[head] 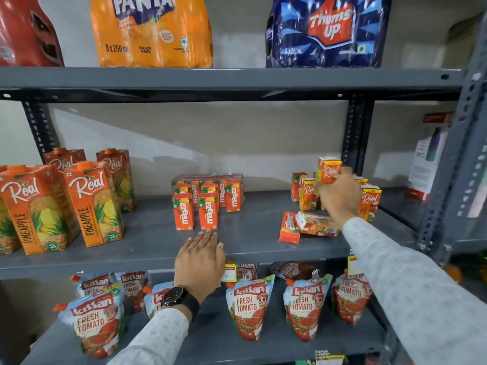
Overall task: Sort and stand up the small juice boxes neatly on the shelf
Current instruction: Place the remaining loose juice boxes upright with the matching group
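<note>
On the grey middle shelf (147, 241), small orange Maaza juice boxes (208, 204) stand upright in rows at the centre. To the right, small Real juice boxes (307, 193) stand in a loose cluster. Two more small boxes (316, 223) lie on their sides in front of that cluster. My right hand (340, 196) holds one small Real box (328, 169) lifted above the cluster. My left hand (201, 256) rests flat, palm down, on the shelf's front edge just below the Maaza boxes, holding nothing.
Large Real pineapple cartons (92, 204) stand at the left of the same shelf. Kissan tomato pouches (250, 306) fill the shelf below. Fanta (150, 30) and Thums Up packs (329, 30) sit above. A grey upright post (448, 180) borders the right side.
</note>
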{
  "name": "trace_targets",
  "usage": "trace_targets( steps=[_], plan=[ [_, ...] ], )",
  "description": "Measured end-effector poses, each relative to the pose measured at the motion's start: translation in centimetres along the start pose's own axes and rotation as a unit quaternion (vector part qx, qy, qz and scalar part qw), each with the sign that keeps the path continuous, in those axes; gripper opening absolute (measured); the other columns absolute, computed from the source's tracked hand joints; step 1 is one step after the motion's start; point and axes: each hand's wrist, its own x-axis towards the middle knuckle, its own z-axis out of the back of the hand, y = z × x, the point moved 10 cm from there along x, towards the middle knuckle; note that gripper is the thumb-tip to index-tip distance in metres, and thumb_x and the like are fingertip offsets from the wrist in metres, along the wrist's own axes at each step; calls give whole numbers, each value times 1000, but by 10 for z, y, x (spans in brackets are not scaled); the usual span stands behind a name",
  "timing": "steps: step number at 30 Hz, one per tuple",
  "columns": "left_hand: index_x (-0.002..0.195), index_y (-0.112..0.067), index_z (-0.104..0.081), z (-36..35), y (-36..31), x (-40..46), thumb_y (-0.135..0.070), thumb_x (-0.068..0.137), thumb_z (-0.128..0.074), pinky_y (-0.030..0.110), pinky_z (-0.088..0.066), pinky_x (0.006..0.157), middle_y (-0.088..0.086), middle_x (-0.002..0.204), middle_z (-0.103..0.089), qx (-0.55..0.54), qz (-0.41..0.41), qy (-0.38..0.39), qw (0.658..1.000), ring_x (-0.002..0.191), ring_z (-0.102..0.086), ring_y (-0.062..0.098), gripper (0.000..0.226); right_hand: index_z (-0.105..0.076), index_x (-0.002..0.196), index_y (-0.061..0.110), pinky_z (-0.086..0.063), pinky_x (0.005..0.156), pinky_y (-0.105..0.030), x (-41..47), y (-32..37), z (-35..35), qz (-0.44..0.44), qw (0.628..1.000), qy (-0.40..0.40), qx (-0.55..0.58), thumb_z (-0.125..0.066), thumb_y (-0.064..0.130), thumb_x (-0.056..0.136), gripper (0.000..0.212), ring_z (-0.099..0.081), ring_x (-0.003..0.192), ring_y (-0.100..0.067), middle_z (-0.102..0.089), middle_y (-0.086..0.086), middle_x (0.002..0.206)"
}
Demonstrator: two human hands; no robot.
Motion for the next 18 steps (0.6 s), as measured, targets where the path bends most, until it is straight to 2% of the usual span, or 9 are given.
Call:
trace_targets(
  steps=[4, 8, 12, 18],
  plan=[
    [143, -20, -53, -1, -1, 0, -53, 97, -3, 39, -28, 121, -1, 150, -51, 4, 0, -1, 1000, 142, -42, 15, 75, -64, 96, 17, -58, 72, -39, 7, -53, 4, -49, 997, 32, -59, -90, 30, 71, 38, -69, 86, -27, -71, -2, 90],
    [141, -19, -55, 0, -1, 0, -52, 96, -4, 39, -30, 120, 0, 147, -54, 0, -3, -6, 1000, 140, -44, 16, 76, -68, 92, 13, -60, 75, -42, -4, -79, -2, -94, 991, 69, -73, -94, 27, 68, 38, -71, 90, -31, -73, -7, 93],
    [142, -19, -54, -1, -1, 0, -52, 97, -3, 39, -30, 120, 0, 148, -53, 3, -6, -1, 1000, 141, -43, 16, 76, -64, 100, 9, -56, 87, -46, -17, -73, 4, -82, 994, 41, -63, -90, 24, 77, 38, -69, 100, -39, -72, -14, 104],
    [141, -19, -56, -1, 0, 1, -52, 97, -4, 40, -32, 119, -1, 147, -54, 3, -7, -1, 1000, 140, -45, 16, 75, -59, 120, 10, -54, 88, -48, -25, -66, 13, -62, 997, 16, -49, -85, 30, 82, 50, -67, 108, -39, -70, -15, 118]
  ],
)
